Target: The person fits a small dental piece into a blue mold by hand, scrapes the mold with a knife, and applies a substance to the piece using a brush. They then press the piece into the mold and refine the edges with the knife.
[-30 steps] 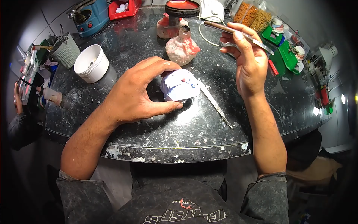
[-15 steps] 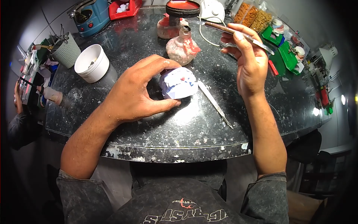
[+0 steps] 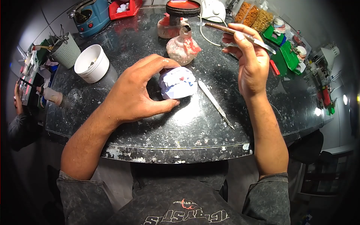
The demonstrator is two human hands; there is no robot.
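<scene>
My left hand is wrapped round a whitish-blue plaster dental model, thumb at its near side and fingers at its far side. A small reddish patch shows on its upper surface. My right hand, raised at the right, grips a wax knife with a brown handle and metal ends, its left end pointing toward the burner. A thin metal scalpel handle lies on the table just right of the model. Behind the model stands a rounded glass spirit burner with red wax smears.
On the dark, speckled table stand a white tub, a black-rimmed dish of red wax and a blue machine. Green trays and bags of pellets lie back right. Another person's sleeve shows far left.
The dental model and my left hand have shifted very slightly left. The wax knife in my right hand stays almost in place.
</scene>
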